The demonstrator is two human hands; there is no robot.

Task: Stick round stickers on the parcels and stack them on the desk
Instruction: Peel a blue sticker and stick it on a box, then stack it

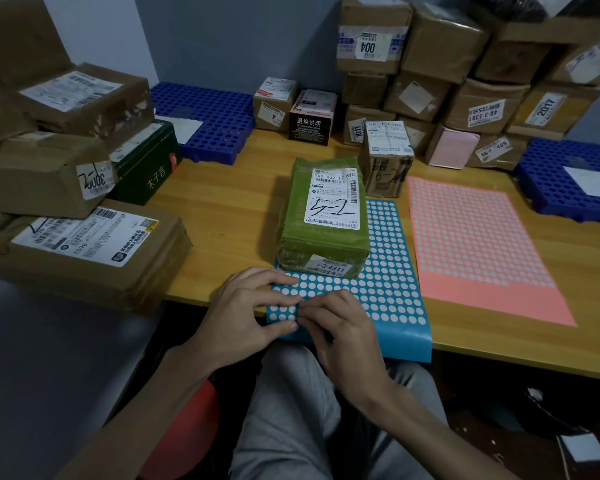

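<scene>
Head view: a worktop (222,209) of pale wood planks runs ahead of both hands to a grey wall (222,36). Far beyond the right hand, brown cardboard boxes (465,64) are piled high, their top cut off by the frame. A second pile (66,174) of taped, scuffed cartons sits left of the left hand, partly out of view. A pink sticker sheet (475,237) lies flat to the right of the right hand. The blue sticker sheet (392,271), dotted with pale rounds, lies under both hands and droops over the worktop's near edge. The green parcel (323,209), wrapped in wrinkled plastic with white labels, rests on that sheet just ahead of the fingertips. The left hand (250,306) pinches the sheet's near left corner. The right hand (340,327) curls its fingertips to the same spot; whether it grips a sticker cannot be made out.
</scene>
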